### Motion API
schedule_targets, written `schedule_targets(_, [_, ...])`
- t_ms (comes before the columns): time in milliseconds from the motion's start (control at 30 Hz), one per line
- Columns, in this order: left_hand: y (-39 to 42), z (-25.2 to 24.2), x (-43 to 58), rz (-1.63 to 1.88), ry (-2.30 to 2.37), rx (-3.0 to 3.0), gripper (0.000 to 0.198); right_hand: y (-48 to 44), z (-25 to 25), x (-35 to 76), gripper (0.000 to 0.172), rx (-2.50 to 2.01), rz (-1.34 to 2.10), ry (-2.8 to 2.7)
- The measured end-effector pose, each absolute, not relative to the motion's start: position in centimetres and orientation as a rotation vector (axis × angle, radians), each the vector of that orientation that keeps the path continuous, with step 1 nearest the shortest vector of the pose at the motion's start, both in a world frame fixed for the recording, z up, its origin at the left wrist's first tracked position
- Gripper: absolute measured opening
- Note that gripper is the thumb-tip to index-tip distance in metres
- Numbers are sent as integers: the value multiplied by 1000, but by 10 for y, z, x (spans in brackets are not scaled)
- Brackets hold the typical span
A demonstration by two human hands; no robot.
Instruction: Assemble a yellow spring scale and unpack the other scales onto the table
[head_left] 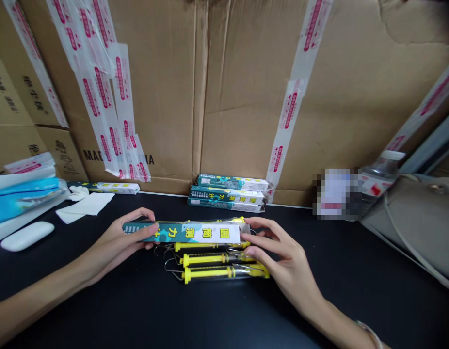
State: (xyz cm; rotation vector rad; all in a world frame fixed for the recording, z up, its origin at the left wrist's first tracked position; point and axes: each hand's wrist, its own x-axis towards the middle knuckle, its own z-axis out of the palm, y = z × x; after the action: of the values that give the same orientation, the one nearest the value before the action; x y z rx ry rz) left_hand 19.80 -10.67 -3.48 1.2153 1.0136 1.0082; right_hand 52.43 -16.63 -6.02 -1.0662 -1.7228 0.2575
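My left hand (137, 231) is closed round the left end of a long green-and-white spring scale box (199, 233), printed with yellow characters. The box is held level above the table. At its right end, my right hand (279, 247) has its fingers curled against the open end and its pale flap. Under and in front of the box lie several yellow tubular spring scales with wire hooks. The nearest spring scale (210, 273) and the one behind it (206, 259) show most clearly; others are partly covered by the box and my right fingers.
Three similar boxes (228, 196) lie stacked by the cardboard wall (242, 97), and another box (115, 187) lies farther left. Tissues (88, 206), a tissue pack (28, 198) and a white oval object (27, 236) are left. A bottle (382, 174) and grey bag (417, 228) stand right.
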Motion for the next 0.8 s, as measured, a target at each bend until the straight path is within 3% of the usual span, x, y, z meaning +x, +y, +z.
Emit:
schedule_targets(133, [-107, -34, 198, 1013, 1064, 1266, 39, -169, -57, 522, 30, -1126, 353, -1692])
schedule_targets(300, [-105, -35, 199, 1044, 1049, 1201, 41, -168, -56, 521, 9, -1059, 300, -1724])
schedule_targets(500, [-105, -35, 199, 1013, 1035, 1235, 38, -167, -58, 523, 12, -1025, 203, -1702])
schedule_targets(800, [-111, -34, 197, 946, 1076, 1383, 35, -167, -59, 526, 11, -1117, 379, -1626])
